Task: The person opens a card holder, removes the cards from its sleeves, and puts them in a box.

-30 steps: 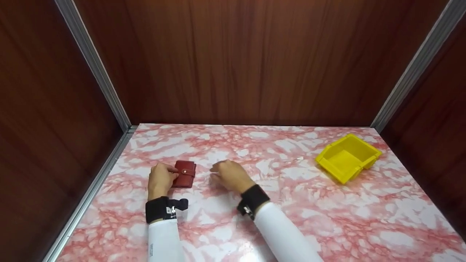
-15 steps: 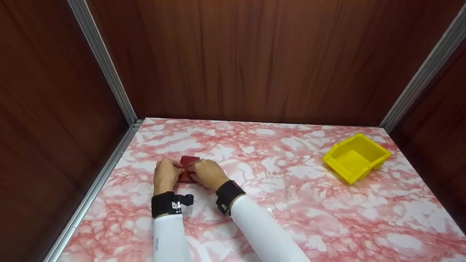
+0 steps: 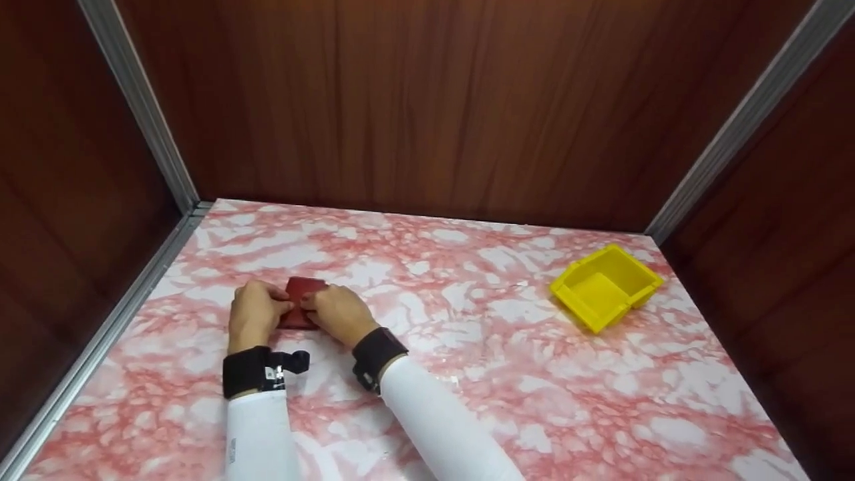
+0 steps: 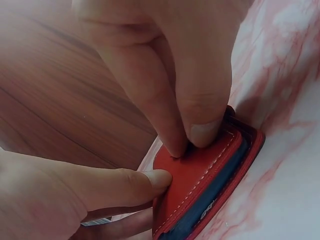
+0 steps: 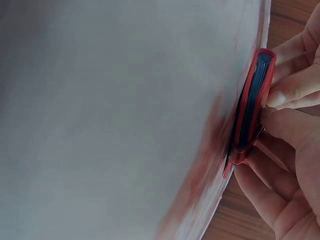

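A red leather wallet point(image 3: 306, 287) with stitched edges and a strap lies on the table. In the left wrist view, dark blue layers show inside the wallet's point(image 4: 199, 172) edge. My left hand point(image 3: 256, 314) holds its left side, the thumb pressing on the cover and a finger against the edge. From the right, my right hand point(image 3: 344, 314) pinches at the middle of the wallet, thumb and index fingertip together where the strap fastens. The snap is hidden under these fingers. In the right wrist view the wallet point(image 5: 254, 100) appears edge-on, both hands touching it.
A yellow plastic bin point(image 3: 604, 287) stands at the right of the pink-and-white marbled table point(image 3: 467, 300). Dark wood-grain panels point(image 3: 414, 107) with grey metal corner posts point(image 3: 150, 113) enclose the back and sides.
My right hand has moved left from beside the wallet and taken hold at its strap. The left hand stays on the wallet's left side. The head view has shifted slightly.
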Demonstrator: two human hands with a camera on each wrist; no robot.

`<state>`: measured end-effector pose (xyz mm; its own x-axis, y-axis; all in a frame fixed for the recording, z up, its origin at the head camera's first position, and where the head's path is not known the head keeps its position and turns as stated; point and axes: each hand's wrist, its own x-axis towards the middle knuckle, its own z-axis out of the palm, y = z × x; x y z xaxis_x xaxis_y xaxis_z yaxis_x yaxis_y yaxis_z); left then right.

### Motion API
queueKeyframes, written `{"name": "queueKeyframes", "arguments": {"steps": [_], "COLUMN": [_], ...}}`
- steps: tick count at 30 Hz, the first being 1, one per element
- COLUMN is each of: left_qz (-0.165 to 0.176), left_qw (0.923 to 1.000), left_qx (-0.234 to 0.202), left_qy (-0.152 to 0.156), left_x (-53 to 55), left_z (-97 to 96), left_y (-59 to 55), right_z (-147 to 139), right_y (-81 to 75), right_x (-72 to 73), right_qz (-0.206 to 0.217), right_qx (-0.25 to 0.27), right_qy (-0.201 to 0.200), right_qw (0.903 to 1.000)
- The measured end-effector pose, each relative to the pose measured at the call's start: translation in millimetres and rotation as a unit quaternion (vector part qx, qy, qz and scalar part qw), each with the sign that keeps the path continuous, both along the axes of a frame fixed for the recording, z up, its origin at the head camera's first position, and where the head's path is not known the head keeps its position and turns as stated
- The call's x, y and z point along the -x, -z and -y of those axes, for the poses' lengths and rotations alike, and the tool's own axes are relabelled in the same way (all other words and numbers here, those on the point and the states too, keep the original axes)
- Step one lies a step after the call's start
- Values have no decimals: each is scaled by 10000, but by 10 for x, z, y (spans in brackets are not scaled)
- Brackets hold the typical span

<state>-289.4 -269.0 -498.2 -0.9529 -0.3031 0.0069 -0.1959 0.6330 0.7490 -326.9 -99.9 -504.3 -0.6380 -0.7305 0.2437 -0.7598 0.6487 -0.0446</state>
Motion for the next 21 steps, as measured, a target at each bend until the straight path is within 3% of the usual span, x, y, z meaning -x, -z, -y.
{"name": "queueKeyframes", "arguments": {"steps": [6,14,21], "left_qz": [60,120,130], "left_qw": [9999,9998,9998], "left_qx": [101,79,-71], "left_qy": [103,-117,-112], "left_x": [-13,-104,4], "left_z": [62,155,69], "left_y": [0,57,2], "right_z": [50,128,43], "right_y": [-19,-14,-39], "right_x": [-12,-39,33], "right_qz": [162,312,323], "right_qx": [-148,-125,122], "right_qy": [177,-102,-87], "right_qw": [9996,9994,9994]}}
